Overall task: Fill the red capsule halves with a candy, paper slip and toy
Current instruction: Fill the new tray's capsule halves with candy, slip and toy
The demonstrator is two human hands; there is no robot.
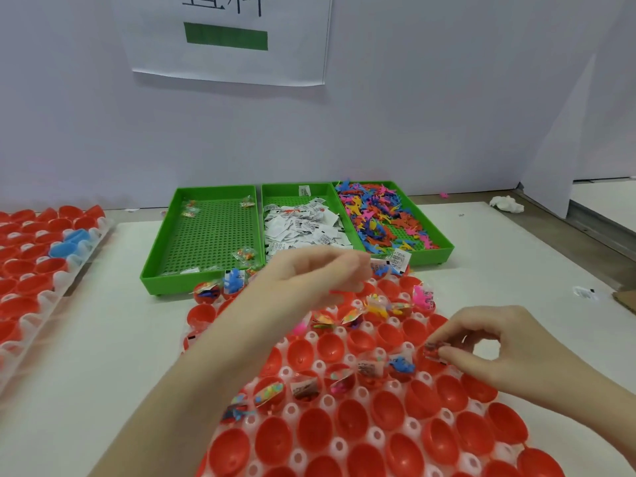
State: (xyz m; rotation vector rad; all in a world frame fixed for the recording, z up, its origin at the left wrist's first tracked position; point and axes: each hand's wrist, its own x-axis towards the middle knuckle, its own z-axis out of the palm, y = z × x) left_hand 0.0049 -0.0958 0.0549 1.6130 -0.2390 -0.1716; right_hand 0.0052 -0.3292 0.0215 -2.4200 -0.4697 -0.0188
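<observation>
Currently right hand [495, 346] pinches a small paper slip [434, 349] at the rim of a red capsule half [428, 364] in the white tray [364, 395]. Left hand [309, 273] hovers over the tray's far rows, fingers curled; blurred, can't tell what it holds.

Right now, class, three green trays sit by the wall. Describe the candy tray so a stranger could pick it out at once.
Find the white wall with the paper sign; below it three green trays stand side by side. The candy tray is the left one. Unlike the middle tray heaped with paper slips and the right tray full of coloured toys, it is nearly bare, holding only a few clear packets.
</observation>
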